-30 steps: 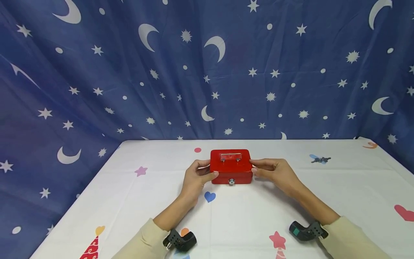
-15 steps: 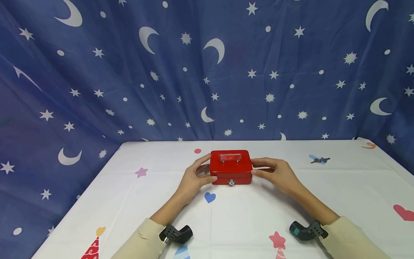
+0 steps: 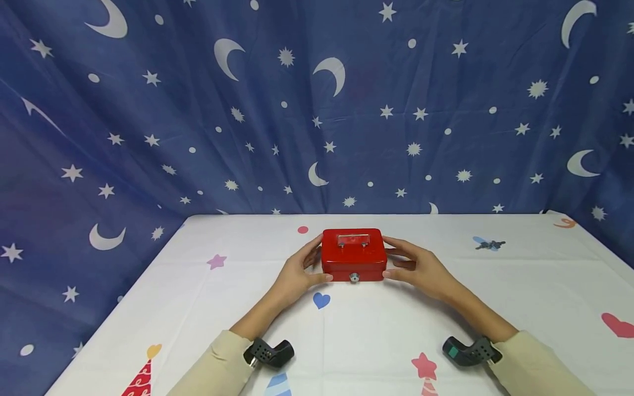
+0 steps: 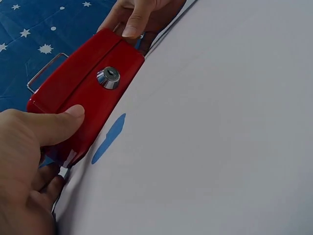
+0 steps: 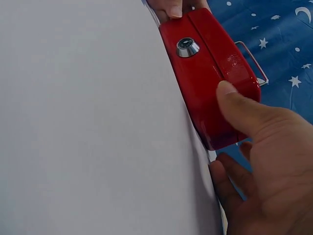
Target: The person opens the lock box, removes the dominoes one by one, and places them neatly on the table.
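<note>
Right hand [image 3: 421,270] thumb dropped lower on red box [image 3: 353,255] since earlier. Left hand [image 3: 293,278] holds its left end; both hands' fingers half-open round it, likely stopping it twisting on table [image 3: 381,335].

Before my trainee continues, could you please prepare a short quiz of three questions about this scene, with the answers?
1. True or false: the red box stands open.
2. Which part is on the front face of the box?
A. The carrying handle
B. The silver lock
C. A paper label
3. Fill in the word: the left hand and the right hand hold the box at ____ ends.

Key:
1. False: its lid is closed.
2. B
3. opposite
</note>
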Tool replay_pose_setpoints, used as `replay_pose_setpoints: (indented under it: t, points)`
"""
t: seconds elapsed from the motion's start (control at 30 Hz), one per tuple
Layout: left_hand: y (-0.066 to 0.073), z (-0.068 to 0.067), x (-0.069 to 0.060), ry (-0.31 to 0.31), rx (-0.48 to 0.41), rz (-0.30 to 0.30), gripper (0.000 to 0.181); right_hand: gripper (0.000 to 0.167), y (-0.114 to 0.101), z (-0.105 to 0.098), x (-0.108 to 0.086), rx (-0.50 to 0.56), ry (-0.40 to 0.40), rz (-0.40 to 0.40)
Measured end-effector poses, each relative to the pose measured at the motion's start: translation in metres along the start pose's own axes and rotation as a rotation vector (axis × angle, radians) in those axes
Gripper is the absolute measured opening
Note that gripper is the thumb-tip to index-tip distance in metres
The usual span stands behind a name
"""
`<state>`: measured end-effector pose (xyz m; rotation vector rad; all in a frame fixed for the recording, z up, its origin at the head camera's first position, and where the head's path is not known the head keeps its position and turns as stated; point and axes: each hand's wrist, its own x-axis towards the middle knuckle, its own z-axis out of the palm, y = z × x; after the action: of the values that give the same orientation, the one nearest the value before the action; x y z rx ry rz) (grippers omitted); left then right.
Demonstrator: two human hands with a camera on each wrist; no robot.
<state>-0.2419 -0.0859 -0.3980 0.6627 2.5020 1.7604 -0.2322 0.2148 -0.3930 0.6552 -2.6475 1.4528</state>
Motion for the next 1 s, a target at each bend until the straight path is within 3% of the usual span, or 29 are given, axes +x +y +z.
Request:
replay_pose_setpoints:
  t: [0.17,0.43,0.8,1.0]
  points:
    - [-0.0002,0.0009,0.002,-0.017,0.089,0.018,0.091,0.086,0.0025,0.0037,0.0021,-0.049,-0.017,-0.018]
    - [-0.0018,0.0013,0.0026,0.006,0.135,0.035,0.087,0.087,0.001,0.003,0.0025,-0.078,-0.051,-0.024]
    - [0.0009,0.0023,-0.0008,0.052,0.181,0.043,0.07,0.081,0.0006,0.0006,0.0017,0.022,-0.041,0.007]
    - [0.0029,0.0023,-0.0033,0.046,0.13,0.034,0.069,0.08,0.0004,0.0012,0.0,0.053,-0.025,0.035]
